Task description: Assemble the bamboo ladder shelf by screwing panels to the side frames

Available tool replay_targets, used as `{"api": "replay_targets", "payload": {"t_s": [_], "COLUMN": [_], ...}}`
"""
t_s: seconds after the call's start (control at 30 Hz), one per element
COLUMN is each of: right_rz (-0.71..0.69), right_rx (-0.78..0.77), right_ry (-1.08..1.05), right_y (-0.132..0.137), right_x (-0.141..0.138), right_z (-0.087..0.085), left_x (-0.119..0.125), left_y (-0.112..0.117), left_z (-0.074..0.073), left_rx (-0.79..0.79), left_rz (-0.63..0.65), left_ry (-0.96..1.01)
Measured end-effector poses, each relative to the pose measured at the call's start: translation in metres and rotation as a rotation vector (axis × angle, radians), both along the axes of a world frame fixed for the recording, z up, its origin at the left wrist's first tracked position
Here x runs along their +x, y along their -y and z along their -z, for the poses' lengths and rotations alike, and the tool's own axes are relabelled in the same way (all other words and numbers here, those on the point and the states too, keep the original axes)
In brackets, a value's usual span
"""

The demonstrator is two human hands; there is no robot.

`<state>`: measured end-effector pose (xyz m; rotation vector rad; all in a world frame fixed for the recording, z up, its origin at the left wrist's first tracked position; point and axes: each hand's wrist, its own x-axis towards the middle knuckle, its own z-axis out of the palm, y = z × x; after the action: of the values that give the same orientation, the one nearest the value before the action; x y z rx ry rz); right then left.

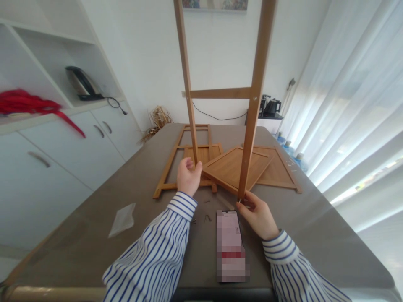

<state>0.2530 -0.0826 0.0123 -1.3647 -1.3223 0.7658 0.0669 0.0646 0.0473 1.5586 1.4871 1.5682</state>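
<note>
A tall wooden frame [220, 92] of two upright posts joined by a crossbar stands on the grey table [315, 235]. My left hand [188, 177] is closed round the foot of the left post. My right hand [258, 214] pinches at the foot of the right post, fingers together at a small metal fitting I cannot make out clearly. Both sleeves are blue-and-white striped. Behind the posts lie flat wooden panels [233, 165] and a ladder-like wooden frame [176, 161].
A phone [230, 245] lies between my forearms, with small screws [206, 217] beside it. A clear plastic bag [122, 219] sits to the left. White cabinets with a kettle [81, 83] stand left, a curtained window right.
</note>
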Motion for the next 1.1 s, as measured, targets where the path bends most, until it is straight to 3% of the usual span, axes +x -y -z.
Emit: {"api": "replay_targets", "payload": {"t_s": [0.03, 0.13, 0.27, 0.47, 0.73, 0.9, 0.97, 1.1], "right_rz": [0.012, 0.029, 0.026, 0.003, -0.119, -0.252, -0.281, -0.31], "right_rx": [0.004, 0.008, -0.001, -0.017, -0.095, -0.093, -0.088, -0.088], "right_ry": [0.004, 0.001, -0.006, -0.039, -0.192, -0.21, -0.209, -0.214], "right_y": [0.0, -0.001, 0.0, 0.001, -0.002, -0.002, 0.0, 0.002], "right_x": [0.0, -0.001, -0.001, 0.0, 0.009, 0.018, 0.019, 0.022], "right_z": [0.001, 0.003, 0.003, 0.001, -0.009, -0.018, -0.022, -0.028], "left_x": [-0.003, -0.005, -0.006, -0.011, -0.037, -0.053, -0.056, -0.064], "left_y": [-0.015, -0.046, -0.063, -0.067, -0.036, -0.001, 0.015, 0.045], "left_z": [0.003, 0.016, 0.03, 0.028, 0.003, -0.014, -0.018, -0.023], "left_rx": [-0.06, -0.281, -0.342, -0.364, -0.451, -0.466, -0.459, -0.519], "left_rz": [0.031, 0.375, 0.338, 0.308, 0.385, 0.377, 0.32, 0.34], "left_ry": [0.012, 0.005, -0.042, -0.027, 0.094, 0.25, 0.261, 0.324]}}
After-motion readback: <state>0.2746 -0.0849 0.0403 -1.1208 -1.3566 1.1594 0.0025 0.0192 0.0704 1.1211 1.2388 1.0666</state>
